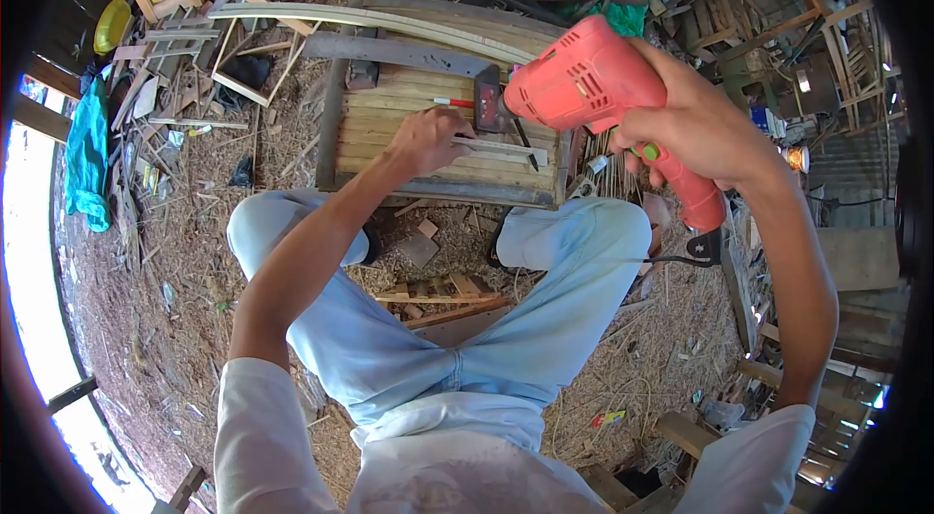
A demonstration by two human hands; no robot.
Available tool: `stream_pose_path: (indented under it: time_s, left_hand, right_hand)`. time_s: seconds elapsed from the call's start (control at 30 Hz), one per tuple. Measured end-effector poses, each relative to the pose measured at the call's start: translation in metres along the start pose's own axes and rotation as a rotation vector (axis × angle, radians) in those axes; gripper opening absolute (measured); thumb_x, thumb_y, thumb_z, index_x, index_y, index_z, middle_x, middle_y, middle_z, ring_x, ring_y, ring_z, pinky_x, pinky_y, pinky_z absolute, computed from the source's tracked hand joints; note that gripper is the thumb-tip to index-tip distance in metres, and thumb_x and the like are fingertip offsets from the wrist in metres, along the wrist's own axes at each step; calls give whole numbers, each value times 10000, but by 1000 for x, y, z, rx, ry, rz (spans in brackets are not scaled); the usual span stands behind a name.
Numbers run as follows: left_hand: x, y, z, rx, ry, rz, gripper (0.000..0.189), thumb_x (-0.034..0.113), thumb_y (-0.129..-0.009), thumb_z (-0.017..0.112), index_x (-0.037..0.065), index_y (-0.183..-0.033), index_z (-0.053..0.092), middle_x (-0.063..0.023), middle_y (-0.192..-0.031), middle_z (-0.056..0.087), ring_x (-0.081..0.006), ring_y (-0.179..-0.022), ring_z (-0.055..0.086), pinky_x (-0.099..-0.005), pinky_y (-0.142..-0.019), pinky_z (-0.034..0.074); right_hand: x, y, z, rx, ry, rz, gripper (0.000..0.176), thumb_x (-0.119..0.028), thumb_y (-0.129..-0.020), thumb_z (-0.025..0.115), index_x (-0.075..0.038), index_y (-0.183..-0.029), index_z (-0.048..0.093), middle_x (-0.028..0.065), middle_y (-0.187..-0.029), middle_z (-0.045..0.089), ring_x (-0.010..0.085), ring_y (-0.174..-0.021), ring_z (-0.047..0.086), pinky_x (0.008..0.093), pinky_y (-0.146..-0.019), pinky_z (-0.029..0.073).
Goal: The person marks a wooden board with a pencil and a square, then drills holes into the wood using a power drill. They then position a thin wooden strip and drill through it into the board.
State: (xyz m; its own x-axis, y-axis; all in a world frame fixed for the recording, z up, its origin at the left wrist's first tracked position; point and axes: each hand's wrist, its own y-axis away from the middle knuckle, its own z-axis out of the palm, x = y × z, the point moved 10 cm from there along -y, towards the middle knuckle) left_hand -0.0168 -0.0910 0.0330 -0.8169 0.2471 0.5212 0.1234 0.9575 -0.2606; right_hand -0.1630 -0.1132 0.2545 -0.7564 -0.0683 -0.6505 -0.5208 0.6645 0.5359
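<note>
My right hand (686, 120) is wrapped around the handle of a red power drill (593, 76), held over the right side of a low slatted wooden table (379, 159). The drill's front end points left, close beside a dark block (489, 106). Low on the tabletop, my left hand (428, 140) is closed on the left end of a thin pale wooden strip (506, 152). A slim black piece (526, 140) crosses above the strip. Just beyond my left fingers lies a red and white pen (453, 103).
Long curved wooden strips (389, 21) and a curved grey piece (389, 51) lie across the table's far side. Scrap wood (175, 52) is piled at left. The drill's black cord (681, 259) hangs near my right knee. Wood shavings (165, 319) cover the ground.
</note>
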Motion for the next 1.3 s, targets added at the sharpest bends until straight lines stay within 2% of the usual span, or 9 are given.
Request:
stream_pose_path:
  time_s: [0.07, 0.27, 0.5, 0.57, 1.0, 1.07, 1.2, 1.27, 1.3]
  left_hand:
    - [-4, -2, 6, -171, 1, -65, 298, 229, -745, 767, 129, -1020, 713, -88, -1147, 667, -277, -1048, 641, -396, -892, 523]
    - [-17, -7, 4, -232, 125, -67, 229, 163, -729, 782, 101, -940, 720, -63, -1040, 687, -260, -937, 672, -385, -815, 540]
    - [-11, -6, 9, -95, 40, 13, 184, 157, -737, 772, 88, -901, 724, -61, -1015, 693, -264, -922, 672, -382, -802, 543]
    - [-14, -5, 11, -46, 66, 36, 206, 142, -749, 720, 112, -953, 736, -88, -1075, 688, -289, -966, 661, -406, -861, 532]
    - [-16, -4, 22, -119, 82, 56, 227, 175, -765, 756, 90, -975, 742, -84, -1117, 684, -290, -1013, 652, -395, -895, 524]
    - [-15, -3, 16, -71, 108, 32, 200, 145, -756, 756, 56, -934, 735, -86, -978, 696, -292, -922, 662, -388, -791, 533]
    - [-17, -4, 17, -53, 97, 58, 201, 145, -754, 756, 51, -930, 734, -84, -942, 697, -290, -896, 666, -384, -772, 534]
    - [-24, -5, 30, -182, 109, -9, 231, 172, -768, 757, 93, -985, 740, -85, -1119, 683, -303, -1024, 646, -399, -893, 518]
    - [-23, -5, 30, -184, 109, -8, 231, 172, -768, 757, 93, -985, 740, -85, -1119, 683, -303, -1024, 646, -399, -893, 518]
  right_hand:
    - [2, 2, -4, 44, -25, -32, 690, -23, -786, 591, -30, -1425, 331, 105, -892, 622, 136, -625, 601, 282, -475, 485]
    - [15, -6, 7, 6, 2, -1, 703, -25, -779, 599, -41, -1433, 339, 98, -873, 625, 132, -625, 600, 275, -471, 480]
    - [19, -13, 21, -13, 7, -1, 703, -19, -770, 596, -45, -1429, 353, 94, -884, 628, 129, -616, 595, 277, -464, 484]
    - [21, -15, 22, -30, 11, 0, 718, -17, -767, 597, -45, -1439, 346, 96, -892, 632, 130, -613, 597, 276, -464, 486]
    - [22, -15, 20, -40, 3, -9, 698, -36, -758, 598, -34, -1420, 375, 100, -889, 635, 134, -611, 600, 287, -470, 494]
    - [21, -15, 21, -45, 11, -11, 709, -47, -756, 602, -27, -1425, 366, 99, -873, 633, 135, -610, 601, 288, -471, 495]
    - [20, -15, 20, -54, -24, -19, 695, -46, -756, 602, -18, -1410, 369, 100, -858, 631, 136, -602, 601, 288, -470, 494]
    - [21, -15, 19, -49, -7, -5, 672, -42, -761, 598, -11, -1394, 375, 103, -853, 629, 136, -590, 596, 287, -465, 490]
    - [21, -15, 19, -49, -9, -5, 672, -42, -761, 598, -11, -1394, 375, 103, -853, 629, 136, -590, 596, 287, -465, 490]
